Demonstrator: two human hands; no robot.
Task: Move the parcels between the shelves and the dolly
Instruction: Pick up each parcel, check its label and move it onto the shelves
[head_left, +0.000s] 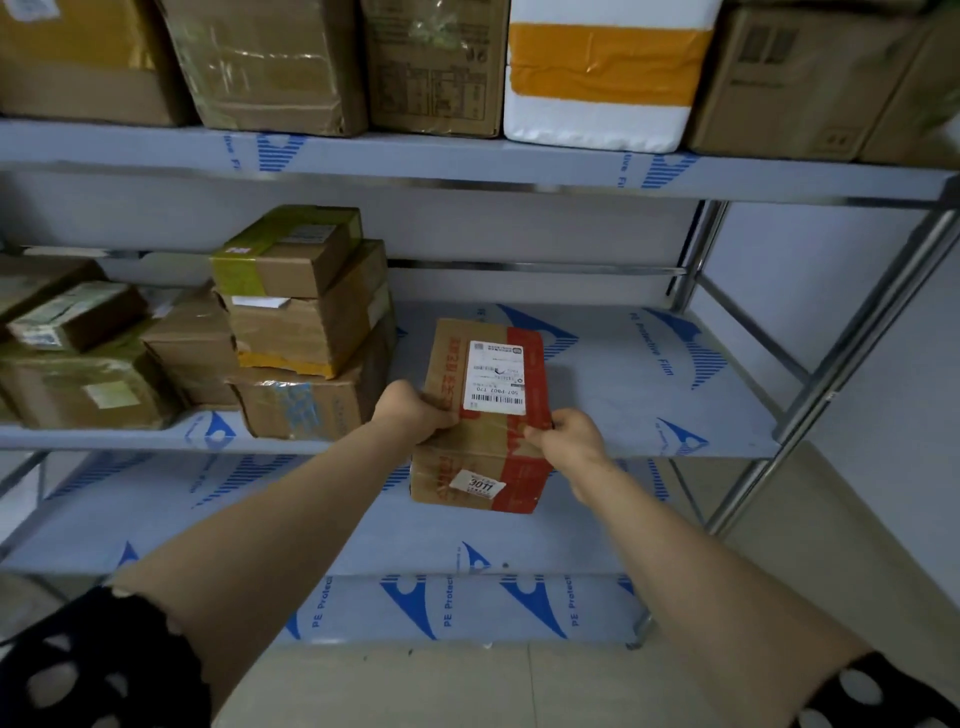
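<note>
A brown cardboard parcel (485, 447) with red tape, a white shipping label and a small sticker reading 3011 lies partly over the front edge of the middle shelf (649, 395). My left hand (413, 413) grips its left front corner. My right hand (569, 436) pinches the red-taped right front edge. Both arms reach forward from the bottom of the view. The dolly is not in view.
A stack of three taped boxes (311, 322) stands just left of the parcel, with more small parcels (83, 358) further left. The top shelf holds large cartons (270, 62) and a white foam box (602, 78). Steel uprights (841, 364) frame the right side. Lower shelves (363, 540) lie below.
</note>
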